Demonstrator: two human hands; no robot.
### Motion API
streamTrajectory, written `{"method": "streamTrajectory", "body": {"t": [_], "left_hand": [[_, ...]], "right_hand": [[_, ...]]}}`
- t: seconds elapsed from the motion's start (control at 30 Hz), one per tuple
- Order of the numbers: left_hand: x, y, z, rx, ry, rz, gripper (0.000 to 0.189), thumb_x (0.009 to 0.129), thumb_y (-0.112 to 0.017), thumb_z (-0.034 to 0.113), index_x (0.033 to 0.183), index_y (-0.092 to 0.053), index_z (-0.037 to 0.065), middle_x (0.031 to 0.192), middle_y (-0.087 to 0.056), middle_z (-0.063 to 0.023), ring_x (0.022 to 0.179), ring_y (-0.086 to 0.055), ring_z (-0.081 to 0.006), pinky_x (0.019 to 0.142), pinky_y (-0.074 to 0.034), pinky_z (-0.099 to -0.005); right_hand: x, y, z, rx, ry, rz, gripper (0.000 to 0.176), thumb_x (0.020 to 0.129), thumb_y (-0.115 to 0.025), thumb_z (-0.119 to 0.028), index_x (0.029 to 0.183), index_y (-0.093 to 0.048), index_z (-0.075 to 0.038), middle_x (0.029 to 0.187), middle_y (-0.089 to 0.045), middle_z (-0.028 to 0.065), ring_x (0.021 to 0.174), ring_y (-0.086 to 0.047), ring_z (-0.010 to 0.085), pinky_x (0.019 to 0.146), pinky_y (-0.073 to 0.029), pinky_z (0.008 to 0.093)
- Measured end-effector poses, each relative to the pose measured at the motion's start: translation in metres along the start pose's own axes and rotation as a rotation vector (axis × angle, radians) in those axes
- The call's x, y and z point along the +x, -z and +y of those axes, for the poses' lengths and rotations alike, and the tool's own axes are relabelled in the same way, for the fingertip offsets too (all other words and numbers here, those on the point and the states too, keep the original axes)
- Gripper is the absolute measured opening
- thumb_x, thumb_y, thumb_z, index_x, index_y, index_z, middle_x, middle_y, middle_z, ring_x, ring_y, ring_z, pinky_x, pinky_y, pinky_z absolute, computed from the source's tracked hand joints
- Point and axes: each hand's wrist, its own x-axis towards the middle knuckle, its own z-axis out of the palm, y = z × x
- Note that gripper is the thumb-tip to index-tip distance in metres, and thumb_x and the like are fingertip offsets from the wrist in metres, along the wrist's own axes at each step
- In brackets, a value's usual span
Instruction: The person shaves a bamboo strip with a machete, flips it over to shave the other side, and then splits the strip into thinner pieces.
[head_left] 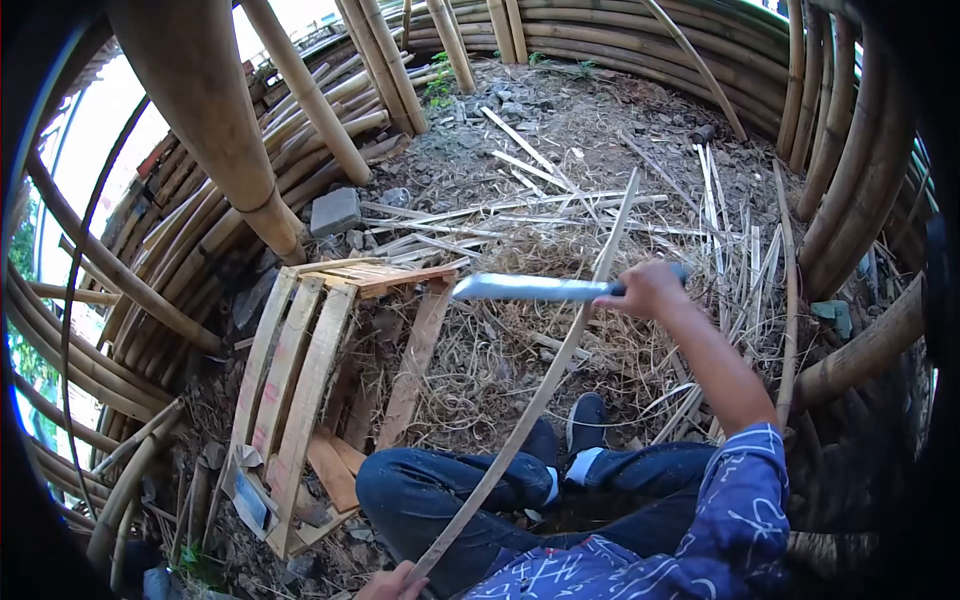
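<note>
My right hand (648,288) is closed around the dark handle of a machete (525,288), whose broad, shiny blade points left. The blade crosses a long split bamboo strip (520,428) near its upper part; whether the edge bites into it cannot be made out. That strip runs diagonally from the bottom of the view, over my legs, to its far end at the upper right. At the bottom edge my left hand (393,582) grips the strip's near end, its fingers partly cut off by the frame. My legs (440,485) in dark trousers are bent beneath the strip.
A slatted wooden crate (318,375) stands close on my left. Curly shavings (470,375) and thin bamboo strips (560,205) litter the ground ahead, beside a grey block (336,212). Thick upright bamboo poles (190,100) and stacked bamboo (640,50) surround the spot.
</note>
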Motion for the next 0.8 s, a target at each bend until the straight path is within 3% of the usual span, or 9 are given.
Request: {"method": "streamTrajectory", "body": {"t": [0.1, 0.2, 0.3, 0.37, 0.4, 0.5, 0.57, 0.67, 0.8], "left_hand": [[0.012, -0.002, 0.013, -0.234, -0.12, 0.016, 0.019, 0.09, -0.058, 0.01, 0.106, -0.051, 0.003, 0.077, -0.059, -0.026, 0.074, -0.061, -0.0461, 0.058, -0.045, -0.046], [0.004, -0.009, -0.02, -0.162, -0.019, -0.091, 0.016, 0.091, -0.057, 0.01, 0.103, -0.05, 0.004, 0.074, -0.057, -0.0251, 0.07, -0.059, -0.0457, 0.057, -0.045, -0.0459], [-0.022, -0.022, -0.048, -0.094, -0.055, -0.072, 0.014, 0.091, -0.056, 0.012, 0.102, -0.049, 0.005, 0.071, -0.056, -0.0242, 0.066, -0.058, -0.0457, 0.055, -0.044, -0.0474], [-0.026, -0.022, -0.046, -0.02, -0.061, -0.096, 0.014, 0.091, -0.056, 0.013, 0.102, -0.05, 0.006, 0.07, -0.056, -0.0242, 0.066, -0.058, -0.0459, 0.055, -0.043, -0.0482], [-0.02, -0.016, -0.033, -0.062, -0.08, -0.075, 0.015, 0.091, -0.056, 0.014, 0.102, -0.05, 0.006, 0.07, -0.057, -0.0243, 0.066, -0.058, -0.0461, 0.054, -0.043, -0.0486], [-0.011, -0.036, -0.056, -0.096, -0.128, -0.062, 0.016, 0.091, -0.057, 0.015, 0.102, -0.05, 0.005, 0.071, -0.057, -0.0245, 0.066, -0.058, -0.0466, 0.054, -0.043, -0.0491], [-0.003, -0.036, -0.07, -0.049, -0.162, -0.064, 0.015, 0.091, -0.057, 0.015, 0.1, -0.051, 0.005, 0.07, -0.057, -0.0244, 0.067, -0.059, -0.0463, 0.054, -0.043, -0.0485], [0.006, -0.011, -0.016, -0.121, -0.09, -0.088, 0.015, 0.091, -0.057, 0.015, 0.101, -0.051, 0.005, 0.069, -0.057, -0.0236, 0.066, -0.059, -0.0457, 0.054, -0.042, -0.048], [-0.002, -0.034, -0.057, -0.067, -0.063, -0.086, 0.015, 0.09, -0.057, 0.014, 0.102, -0.052, 0.006, 0.069, -0.057, -0.0227, 0.064, -0.059, -0.0441, 0.054, -0.043, -0.0473]], "right_hand": [[-0.018, -0.022, -0.021, 0.024, 0.262, 0.065, 0.073, 0.073, -0.043, -0.088, 0.073, -0.069, -0.021, 0.059, -0.058, -0.0009, 0.054, -0.059, 0.0115, 0.049, -0.041, 0.031], [-0.041, -0.009, -0.01, -0.082, 0.244, 0.015, 0.073, 0.07, -0.044, -0.09, 0.077, -0.072, -0.022, 0.059, -0.059, -0.0014, 0.054, -0.059, 0.0101, 0.049, -0.039, 0.029], [-0.038, -0.014, 0.06, 0.009, -0.079, 0.019, 0.06, 0.074, -0.047, -0.084, 0.093, -0.075, -0.034, 0.057, -0.058, -0.0067, 0.054, -0.057, 0.006, 0.048, -0.038, 0.0236], [-0.037, -0.005, 0.11, 0.123, -0.401, 0.034, 0.067, 0.076, -0.047, -0.083, 0.089, -0.076, -0.023, 0.06, -0.06, -0.0011, 0.059, -0.061, 0.0099, 0.054, -0.048, 0.0295], [-0.032, -0.032, 0.147, 0.031, -0.359, 0.196, 0.076, 0.076, -0.047, -0.083, 0.082, -0.074, -0.013, 0.062, -0.063, 0.0051, 0.064, -0.065, 0.0158, 0.06, -0.052, 0.0348], [-0.047, -0.019, 0.14, 0.009, -0.425, 0.163, 0.076, 0.075, -0.05, -0.082, 0.073, -0.07, -0.009, 0.074, -0.067, 0.0115, 0.076, -0.068, 0.027, 0.068, -0.054, 0.0407], [-0.053, -0.023, 0.117, 0.048, -0.348, 0.046, 0.083, 0.073, -0.047, -0.086, 0.076, -0.07, -0.006, 0.072, -0.067, 0.0099, 0.071, -0.068, 0.0237, 0.068, -0.054, 0.0384], [-0.074, -0.033, 0.078, 0.005, -0.238, 0.018, 0.079, 0.073, -0.046, -0.087, 0.08, -0.073, -0.012, 0.071, -0.066, 0.0073, 0.07, -0.067, 0.0193, 0.067, -0.052, 0.0353], [-0.092, -0.028, 0.05, -0.015, -0.073, 0.003, 0.075, 0.068, -0.045, -0.09, 0.084, -0.074, -0.023, 0.064, -0.06, 0.0007, 0.065, -0.063, 0.0134, 0.06, -0.045, 0.0279]]}}
